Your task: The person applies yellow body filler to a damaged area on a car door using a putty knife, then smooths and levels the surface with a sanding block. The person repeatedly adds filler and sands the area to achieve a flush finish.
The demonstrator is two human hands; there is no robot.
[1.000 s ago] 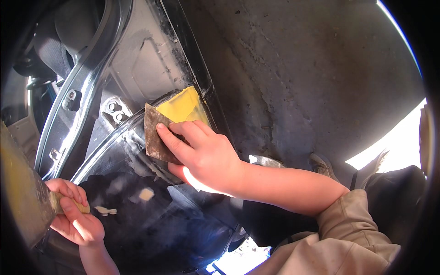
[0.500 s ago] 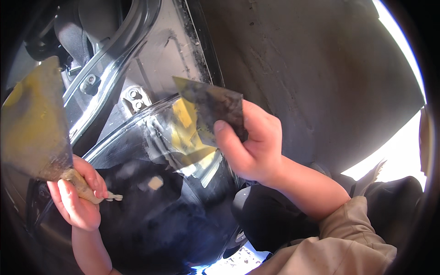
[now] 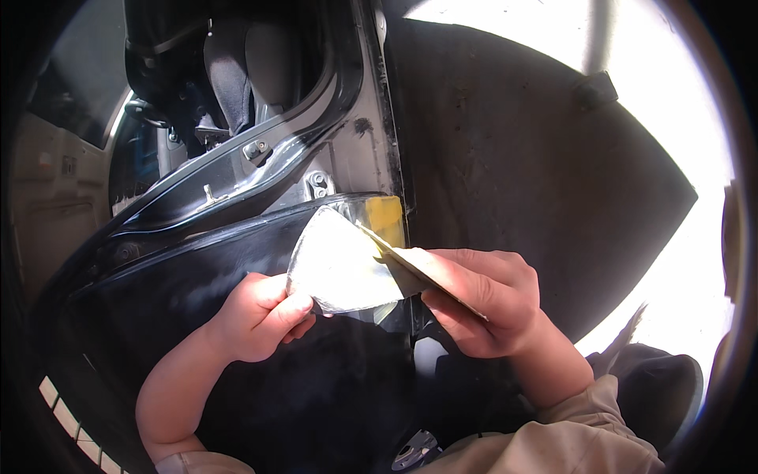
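My left hand (image 3: 267, 317) is closed on the handle end of a wide putty knife (image 3: 338, 265), whose broad blade glares white in the sun. My right hand (image 3: 485, 296) pinches a thin, flat square spreader (image 3: 442, 286), seen nearly edge-on. The spreader's edge meets or overlaps the right side of the putty knife's blade; whether it presses on it I cannot tell. Behind both tools is a dark car door (image 3: 197, 265), with a yellow filler patch (image 3: 384, 217) at its upper right corner, partly hidden by the blade.
Beyond the door is the car's door frame (image 3: 260, 150) with a bolted hinge (image 3: 319, 185), and a seat (image 3: 229, 75) inside. A large dark panel (image 3: 537, 174) fills the right side. Brightly sunlit ground (image 3: 687, 71) shows past it.
My left hand has brought the putty knife rightward to the spreader. My right hand has turned the spreader edge-on and lowered it. The view has shifted, showing more of the car on the left.
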